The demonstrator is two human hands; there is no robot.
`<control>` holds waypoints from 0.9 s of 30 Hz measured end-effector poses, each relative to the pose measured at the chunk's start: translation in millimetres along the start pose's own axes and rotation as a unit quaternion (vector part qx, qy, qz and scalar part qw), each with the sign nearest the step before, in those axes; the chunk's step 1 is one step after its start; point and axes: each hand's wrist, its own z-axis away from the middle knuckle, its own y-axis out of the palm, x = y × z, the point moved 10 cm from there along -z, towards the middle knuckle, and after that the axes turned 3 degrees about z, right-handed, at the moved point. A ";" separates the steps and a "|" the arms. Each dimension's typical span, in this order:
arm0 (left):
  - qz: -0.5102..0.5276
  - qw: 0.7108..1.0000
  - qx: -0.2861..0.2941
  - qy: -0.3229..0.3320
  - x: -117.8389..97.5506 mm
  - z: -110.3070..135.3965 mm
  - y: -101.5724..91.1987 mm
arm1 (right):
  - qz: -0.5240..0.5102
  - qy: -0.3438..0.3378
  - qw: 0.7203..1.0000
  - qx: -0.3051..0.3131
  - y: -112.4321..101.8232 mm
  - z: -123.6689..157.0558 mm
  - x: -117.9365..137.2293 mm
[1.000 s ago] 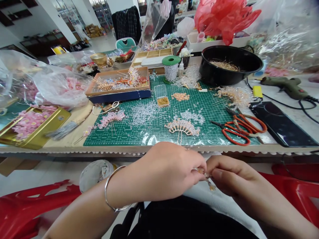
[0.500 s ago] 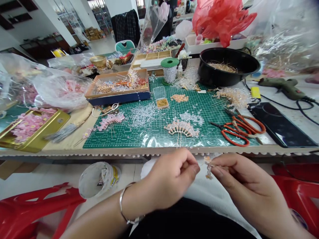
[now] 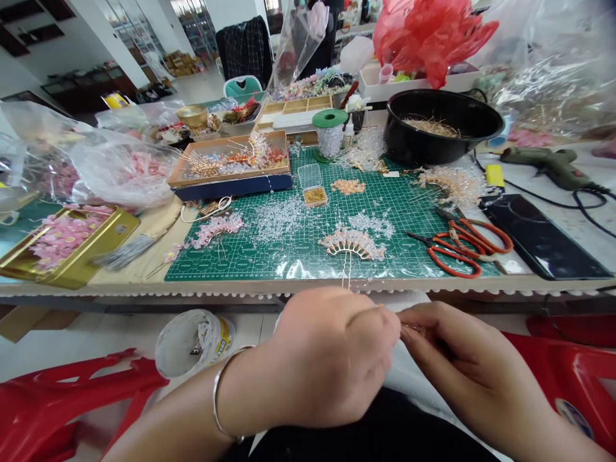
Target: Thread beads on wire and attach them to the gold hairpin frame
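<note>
Head view: the left hand [image 3: 332, 359] and right hand [image 3: 462, 366] pinch a thin gold wire [image 3: 409, 328], mostly hidden, off the desk [image 3: 144, 287] edge; one seemingly finished fan-shaped gold-and-crystal hairpin [image 3: 353, 244] lies on the green cutting mat [image 3: 231, 260] among loose clear beads [image 3: 279, 218].

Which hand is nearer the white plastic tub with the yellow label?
Left. The left hand is right of the white plastic tub with yellow label; the right hand lies farther right.
</note>
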 end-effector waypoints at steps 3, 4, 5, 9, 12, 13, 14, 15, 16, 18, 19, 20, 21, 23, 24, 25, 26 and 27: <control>0.030 0.999 -0.042 -0.004 7.6 -4.5 -12.5 | -0.034 -0.004 0.998 0.058 7.5 2.0 4.5; 0.049 0.998 -0.041 -0.002 9.8 -5.9 -12.8 | -0.042 -0.003 0.997 0.071 9.2 3.1 4.8; 0.068 0.997 -0.033 0.000 11.7 -7.3 -11.5 | -0.048 0.005 0.995 0.083 10.8 4.4 3.7; 0.108 0.994 -0.014 -0.023 22.0 -9.8 -8.4 | -0.062 0.052 0.991 0.110 13.7 9.3 -4.1; 0.144 0.987 -0.005 -0.077 34.4 -8.7 -6.2 | -0.060 0.067 0.991 0.102 10.6 9.9 -5.3; 0.159 0.983 0.000 -0.090 37.5 -8.1 -5.0 | -0.059 0.067 0.991 0.096 9.0 9.3 -4.8; 0.172 0.980 0.002 -0.099 39.9 -7.6 -4.2 | -0.060 0.062 0.992 0.090 7.5 8.6 -3.6; 0.183 0.977 0.003 -0.105 41.6 -7.2 -3.6 | -0.059 0.056 0.993 0.085 6.2 7.7 -2.1; 0.192 0.975 0.004 -0.110 43.1 -6.9 -3.0 | -0.056 0.047 0.994 0.085 5.9 7.1 -0.2; 0.210 0.970 0.005 -0.119 45.8 -6.4 -1.8 | -0.041 0.029 0.995 0.086 5.3 6.0 3.6; 0.219 0.967 0.006 -0.126 47.3 -6.2 -1.2 | -0.032 0.018 0.996 0.085 4.6 5.7 5.6; 0.229 0.964 0.009 -0.133 48.9 -6.1 -0.3 | -0.024 0.010 0.996 0.080 3.2 5.5 7.1; 0.240 0.961 0.011 -0.141 50.5 -5.9 0.6 | -0.019 0.003 0.997 0.076 1.8 5.4 8.2; 0.268 0.950 0.015 -0.162 55.2 -4.9 4.2 | -0.019 0.001 0.997 0.070 -0.6 6.1 7.5; 0.287 0.941 0.020 -0.177 58.5 -3.7 8.0 | -0.024 0.005 0.997 0.073 -0.4 6.9 5.8; 0.312 0.929 0.025 -0.197 62.5 -1.8 13.6 | -0.033 0.013 0.996 0.080 0.5 8.0 3.0; 0.342 0.913 0.032 -0.220 67.0 1.0 21.0 | -0.047 0.027 0.995 0.088 2.1 9.3 -1.0; 0.375 0.893 0.043 -0.245 71.3 4.6 30.2 | -0.066 0.047 0.991 0.102 5.2 10.9 -6.1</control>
